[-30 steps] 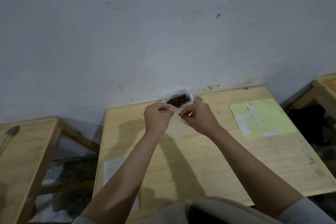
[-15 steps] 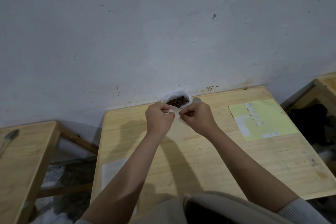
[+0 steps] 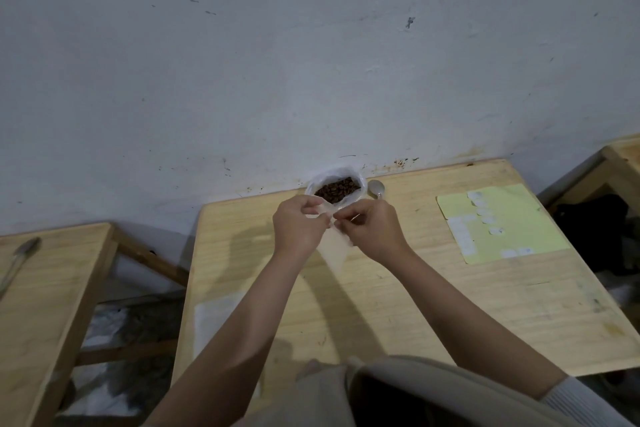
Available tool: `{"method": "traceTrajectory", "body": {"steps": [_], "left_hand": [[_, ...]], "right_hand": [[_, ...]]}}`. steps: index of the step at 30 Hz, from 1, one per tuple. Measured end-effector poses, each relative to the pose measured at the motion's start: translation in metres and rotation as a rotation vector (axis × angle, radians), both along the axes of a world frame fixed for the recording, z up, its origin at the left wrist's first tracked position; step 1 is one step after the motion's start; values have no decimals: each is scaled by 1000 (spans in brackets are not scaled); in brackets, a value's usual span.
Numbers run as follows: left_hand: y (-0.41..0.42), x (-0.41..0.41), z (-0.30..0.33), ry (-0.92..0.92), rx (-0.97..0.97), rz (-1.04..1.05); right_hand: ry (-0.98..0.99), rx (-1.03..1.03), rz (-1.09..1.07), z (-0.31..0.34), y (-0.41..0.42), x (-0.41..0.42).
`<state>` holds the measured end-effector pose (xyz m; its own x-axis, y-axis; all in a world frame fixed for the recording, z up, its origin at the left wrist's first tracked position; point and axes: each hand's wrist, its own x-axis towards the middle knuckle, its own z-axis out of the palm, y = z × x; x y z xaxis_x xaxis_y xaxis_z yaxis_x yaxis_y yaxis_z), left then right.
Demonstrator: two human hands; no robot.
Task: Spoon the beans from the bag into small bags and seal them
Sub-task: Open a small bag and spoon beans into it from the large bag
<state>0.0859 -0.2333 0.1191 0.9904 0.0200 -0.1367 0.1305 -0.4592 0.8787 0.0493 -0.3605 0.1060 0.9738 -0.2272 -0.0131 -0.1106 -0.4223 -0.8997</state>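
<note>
— Fingers [image 3: 320, 215] of both hands are pinched on the top edge of that small bag [image 3: 333, 248], see? It hangs empty-looking above the table [image 3: 398, 288].

— Why hold it so?

— To part the mouth, I'd judge: left hand [image 3: 299, 227] and right hand [image 3: 370, 230] each grip a side. Just behind stands the bean bag [image 3: 335, 189], rolled open for scooping, the spoon [image 3: 375, 189] beside it against the wall.

— And the yellow sheet [image 3: 498, 222]?

— Labels, probably.

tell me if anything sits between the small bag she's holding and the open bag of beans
Nothing visible does. Both the left hand and the right hand pinch the small bag at its top, just in front of the bag of beans. The spoon lies off to the bag's right, out of the path.
</note>
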Motion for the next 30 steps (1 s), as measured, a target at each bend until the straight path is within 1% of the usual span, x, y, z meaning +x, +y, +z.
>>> {"method": "traceTrajectory", "body": {"steps": [3, 8, 10, 12, 14, 18, 22, 25, 27, 30], "left_hand": [[1, -4, -2, 13, -19, 2], [4, -12, -10, 55, -150, 137], [6, -12, -11, 62, -170, 122], [10, -12, -12, 58, -150, 91], [11, -13, -13, 77, -124, 70], [11, -12, -14, 31, -61, 69], [10, -25, -17, -61, 36, 44], [9, -32, -15, -113, 94, 24], [14, -24, -8, -126, 123, 20], [21, -15, 3, -97, 165, -63]], "right_hand": [[69, 13, 14, -2, 1, 0], [53, 57, 24, -5, 9, 0], [80, 101, -10, -5, 11, -2], [96, 145, -39, -6, 10, -3], [85, 140, -48, -8, 11, -3], [13, 21, -29, -11, 17, -2], [-125, -113, -108, -8, 11, 5], [-193, -202, -78, -2, 8, 10], [-139, -234, 0, 3, 10, 12], [-25, -246, 128, 7, 10, 13]]}}
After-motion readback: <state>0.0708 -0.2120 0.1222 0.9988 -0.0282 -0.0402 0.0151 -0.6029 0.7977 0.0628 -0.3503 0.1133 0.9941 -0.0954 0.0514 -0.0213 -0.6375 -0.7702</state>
